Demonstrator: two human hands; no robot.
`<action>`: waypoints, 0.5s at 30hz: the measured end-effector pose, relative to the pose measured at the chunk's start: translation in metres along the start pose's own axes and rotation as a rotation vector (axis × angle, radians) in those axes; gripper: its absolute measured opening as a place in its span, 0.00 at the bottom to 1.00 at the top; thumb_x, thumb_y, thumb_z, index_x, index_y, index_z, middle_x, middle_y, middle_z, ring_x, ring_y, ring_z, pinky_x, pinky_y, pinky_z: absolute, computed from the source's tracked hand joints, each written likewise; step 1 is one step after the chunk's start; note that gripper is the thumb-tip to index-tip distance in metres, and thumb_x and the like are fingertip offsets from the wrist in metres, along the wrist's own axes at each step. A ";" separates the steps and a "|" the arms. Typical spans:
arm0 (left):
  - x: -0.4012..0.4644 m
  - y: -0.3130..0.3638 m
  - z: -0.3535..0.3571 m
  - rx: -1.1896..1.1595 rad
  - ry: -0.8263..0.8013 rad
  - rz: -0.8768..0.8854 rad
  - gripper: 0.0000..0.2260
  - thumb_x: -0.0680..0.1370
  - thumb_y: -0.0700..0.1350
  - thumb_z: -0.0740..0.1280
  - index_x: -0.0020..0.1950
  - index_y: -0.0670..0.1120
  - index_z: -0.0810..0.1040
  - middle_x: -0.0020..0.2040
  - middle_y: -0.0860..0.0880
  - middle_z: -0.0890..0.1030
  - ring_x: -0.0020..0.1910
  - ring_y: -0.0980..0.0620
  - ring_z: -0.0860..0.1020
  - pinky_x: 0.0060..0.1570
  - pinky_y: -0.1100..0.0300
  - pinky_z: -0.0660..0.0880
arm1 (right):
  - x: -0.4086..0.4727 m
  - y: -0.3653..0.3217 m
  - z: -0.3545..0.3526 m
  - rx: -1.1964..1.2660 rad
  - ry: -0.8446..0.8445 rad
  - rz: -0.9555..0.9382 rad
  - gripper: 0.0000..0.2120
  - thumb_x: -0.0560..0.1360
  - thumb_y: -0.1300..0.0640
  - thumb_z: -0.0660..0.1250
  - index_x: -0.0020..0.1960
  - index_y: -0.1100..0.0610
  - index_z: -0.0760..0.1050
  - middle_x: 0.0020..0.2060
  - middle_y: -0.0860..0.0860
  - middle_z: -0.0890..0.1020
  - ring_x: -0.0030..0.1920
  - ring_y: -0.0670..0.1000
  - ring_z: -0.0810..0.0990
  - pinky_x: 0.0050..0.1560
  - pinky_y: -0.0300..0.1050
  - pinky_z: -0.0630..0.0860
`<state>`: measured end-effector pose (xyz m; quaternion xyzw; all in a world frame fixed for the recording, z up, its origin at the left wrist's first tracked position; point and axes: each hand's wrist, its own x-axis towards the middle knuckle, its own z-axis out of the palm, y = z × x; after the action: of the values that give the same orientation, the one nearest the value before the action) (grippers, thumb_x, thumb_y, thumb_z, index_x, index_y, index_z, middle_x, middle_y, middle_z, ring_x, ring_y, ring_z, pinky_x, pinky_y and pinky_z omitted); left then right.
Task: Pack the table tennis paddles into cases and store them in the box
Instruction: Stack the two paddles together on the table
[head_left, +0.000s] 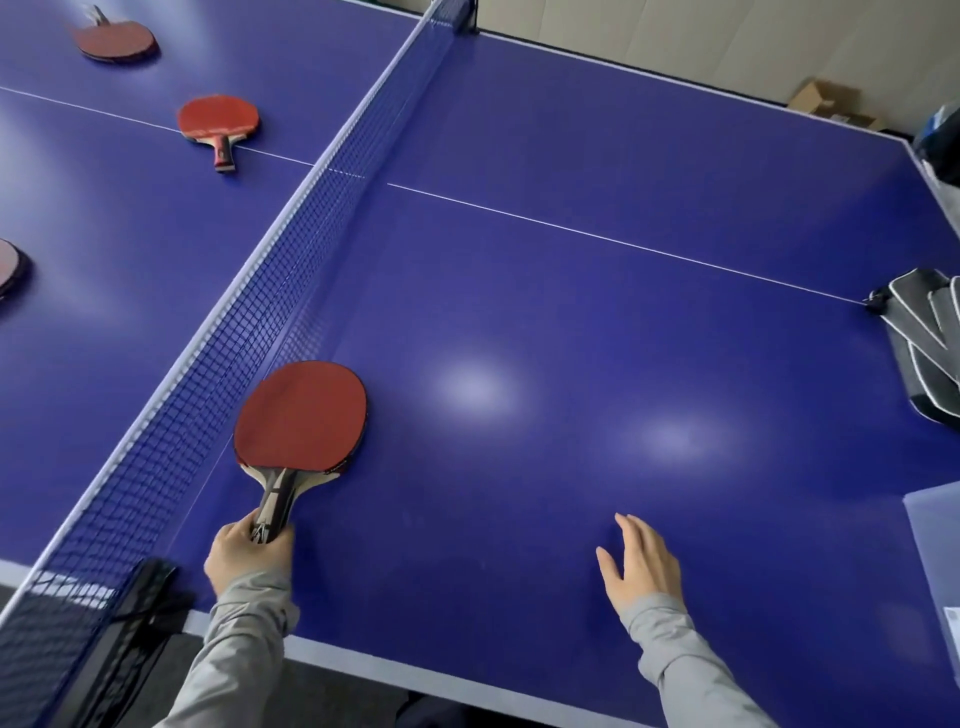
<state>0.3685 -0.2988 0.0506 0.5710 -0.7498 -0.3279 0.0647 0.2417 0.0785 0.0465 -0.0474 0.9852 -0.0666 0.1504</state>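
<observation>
Nearest to me, my left hand (249, 551) grips the handle end of a red paddle (301, 415), fingers curled round the wood. The blade lies low over the blue table (571, 291), just beside the net (249, 291); I cannot tell if it touches the surface or is a little lifted. My right hand (641, 564) is empty, with the fingers straight and a little spread, over the table near its front edge.

I judge that the step now is to carry this paddle to a case. To do it well, I would keep the firm grip on the handle, lift the blade free of the net so that the rubber does not catch the mesh, and bring it across to the right side. The free hand should go ahead and open one case, so the blade can slide in head first without scraping the rubber.

The cases (930, 338) are dark grey with pale trim and lie in a small overlapping pile at the right edge of the table, well apart from the paddle. I cannot see if something is inside them. Nearer, at the right border, there is a pale translucent box (935, 551); only a part of it shows and its contents are hidden.

Beyond the net, three more red paddles wait: one at the left border (9, 267), one on the centre line (218, 124) and one far away (114, 44).
</observation>
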 end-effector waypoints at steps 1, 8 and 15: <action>0.001 -0.001 0.000 -0.009 0.006 -0.001 0.06 0.71 0.43 0.70 0.38 0.40 0.79 0.41 0.38 0.77 0.41 0.37 0.75 0.47 0.50 0.73 | 0.000 -0.002 0.000 0.004 0.002 0.004 0.25 0.77 0.49 0.61 0.71 0.56 0.63 0.71 0.52 0.66 0.71 0.52 0.64 0.65 0.49 0.66; 0.001 -0.011 0.004 -0.013 -0.017 0.015 0.06 0.70 0.40 0.71 0.41 0.37 0.81 0.48 0.40 0.74 0.46 0.37 0.75 0.52 0.49 0.72 | -0.005 -0.011 0.003 -0.001 -0.012 0.020 0.25 0.77 0.48 0.59 0.72 0.55 0.61 0.71 0.51 0.65 0.72 0.51 0.62 0.66 0.48 0.65; -0.003 -0.011 -0.002 0.058 -0.115 0.055 0.28 0.66 0.41 0.77 0.64 0.38 0.73 0.57 0.34 0.73 0.58 0.34 0.71 0.59 0.42 0.68 | -0.009 -0.011 0.004 -0.007 -0.014 0.032 0.25 0.78 0.47 0.59 0.72 0.54 0.60 0.71 0.50 0.65 0.72 0.50 0.62 0.66 0.47 0.65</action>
<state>0.3792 -0.2989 0.0472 0.5319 -0.7770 -0.3363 0.0141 0.2522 0.0677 0.0467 -0.0327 0.9850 -0.0605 0.1583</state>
